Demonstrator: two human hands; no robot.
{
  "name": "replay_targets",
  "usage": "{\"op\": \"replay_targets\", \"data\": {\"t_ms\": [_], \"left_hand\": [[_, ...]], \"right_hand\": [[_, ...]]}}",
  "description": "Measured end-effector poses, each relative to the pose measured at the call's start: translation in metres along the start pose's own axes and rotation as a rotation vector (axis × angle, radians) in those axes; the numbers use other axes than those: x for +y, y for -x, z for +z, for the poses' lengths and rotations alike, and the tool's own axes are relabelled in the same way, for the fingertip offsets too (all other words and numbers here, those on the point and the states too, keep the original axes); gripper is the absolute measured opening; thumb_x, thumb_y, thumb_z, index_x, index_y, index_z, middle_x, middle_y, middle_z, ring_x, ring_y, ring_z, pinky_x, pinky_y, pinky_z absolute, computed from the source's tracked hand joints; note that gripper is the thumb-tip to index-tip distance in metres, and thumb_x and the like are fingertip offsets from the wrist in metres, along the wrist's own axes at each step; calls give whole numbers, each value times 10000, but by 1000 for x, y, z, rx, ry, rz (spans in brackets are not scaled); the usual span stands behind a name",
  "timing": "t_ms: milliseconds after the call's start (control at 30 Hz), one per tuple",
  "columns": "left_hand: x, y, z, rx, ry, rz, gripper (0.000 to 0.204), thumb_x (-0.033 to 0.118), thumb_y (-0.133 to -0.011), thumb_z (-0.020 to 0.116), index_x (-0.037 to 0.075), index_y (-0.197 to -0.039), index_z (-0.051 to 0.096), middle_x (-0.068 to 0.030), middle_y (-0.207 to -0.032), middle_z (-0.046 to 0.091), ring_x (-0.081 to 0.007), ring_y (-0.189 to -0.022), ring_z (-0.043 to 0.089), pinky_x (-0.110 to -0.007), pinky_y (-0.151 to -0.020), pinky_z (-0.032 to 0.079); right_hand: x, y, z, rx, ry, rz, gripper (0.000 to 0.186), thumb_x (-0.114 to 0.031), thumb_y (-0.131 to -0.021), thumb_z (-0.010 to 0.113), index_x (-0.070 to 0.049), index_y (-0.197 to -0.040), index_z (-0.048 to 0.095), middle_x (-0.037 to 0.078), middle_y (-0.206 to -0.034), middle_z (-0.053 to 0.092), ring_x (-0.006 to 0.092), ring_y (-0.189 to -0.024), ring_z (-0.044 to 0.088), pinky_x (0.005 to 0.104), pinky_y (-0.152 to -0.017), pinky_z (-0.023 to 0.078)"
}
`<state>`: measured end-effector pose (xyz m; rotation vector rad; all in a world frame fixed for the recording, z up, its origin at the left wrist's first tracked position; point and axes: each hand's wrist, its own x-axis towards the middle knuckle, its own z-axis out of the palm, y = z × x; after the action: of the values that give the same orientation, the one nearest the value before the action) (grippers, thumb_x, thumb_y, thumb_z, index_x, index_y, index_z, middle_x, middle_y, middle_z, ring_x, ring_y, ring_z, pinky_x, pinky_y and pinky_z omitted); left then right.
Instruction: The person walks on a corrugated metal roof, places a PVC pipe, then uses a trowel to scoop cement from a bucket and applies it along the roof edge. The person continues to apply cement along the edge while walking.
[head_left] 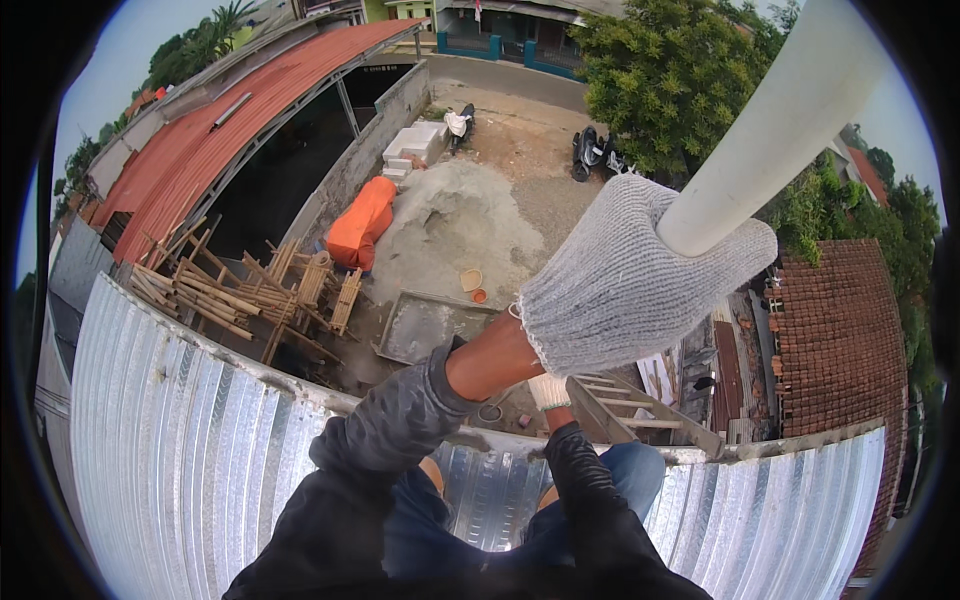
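Note:
My left hand (635, 275), in a pale grey knitted glove, reaches across to the right and is wrapped round a thick white pipe (775, 120). The pipe slants up out of the upper right edge; below the glove its course is hidden. Beneath my left wrist, my right hand (548, 391) shows only as a bit of white glove cuff and palm; its fingers are out of sight. Close to it, at the roof edge, a wooden ladder (655, 423) leans. Both forearms wear dark sleeves.
I sit on a corrugated metal roof (200, 430), high above a yard. Below lie a sand pile (455, 220), a mixing trough (425, 330), bamboo poles (215, 290) and an orange tarp (362, 222). Motorbikes (592, 153) are parked by a tree (670, 80); a tiled roof (840, 330) lies right.

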<state>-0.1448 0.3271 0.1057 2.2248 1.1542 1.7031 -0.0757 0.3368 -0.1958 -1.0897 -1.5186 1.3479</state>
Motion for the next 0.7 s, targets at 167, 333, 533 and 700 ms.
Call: {"op": "replay_targets", "data": {"t_ms": [167, 333, 533, 700], "left_hand": [[24, -90, -68, -33, 586, -487, 774, 379, -882, 929, 27, -1489, 603, -113, -1225, 727, -157, -1027, 699, -318, -867, 567], [-12, 37, -83, -86, 24, -782, 1167, 263, -691, 1010, 55, -1662, 397, -157, -1649, 502, -286, -1545, 467, -448, -1270, 398], [13, 50, 41, 290, 117, -964, 539, 309, -853, 904, 28, -1263, 696, -148, -1143, 747, -208, -1050, 701, -354, -921, 548], [48, -98, 27, 532, 149, -671, 149, 139, -951, 792, 21, -880, 738, -61, -701, 690, -74, -674, 586, -328, -629, 510]], "right_hand": [[-152, -20, -34, 113, -125, 24, 479, -350, -1067, 752, -55, -707, 639, -71, -602, 501, 84, -543, 469, 335, -494, 348], [-346, -35, -66, -2, -237, 0, 463, -386, -1074, 741, -44, -767, 690, -74, -600, 504, 48, -551, 489, 286, -492, 343], [-584, -10, -74, -125, -232, -236, 342, -366, -1080, 731, -67, -943, 638, -19, -718, 568, 103, -582, 533, 307, -534, 438], [-689, -16, -151, -47, 385, -876, 366, -345, -1044, 763, -54, -1239, 657, 61, -1023, 687, 168, -872, 667, 349, -750, 550]]}}
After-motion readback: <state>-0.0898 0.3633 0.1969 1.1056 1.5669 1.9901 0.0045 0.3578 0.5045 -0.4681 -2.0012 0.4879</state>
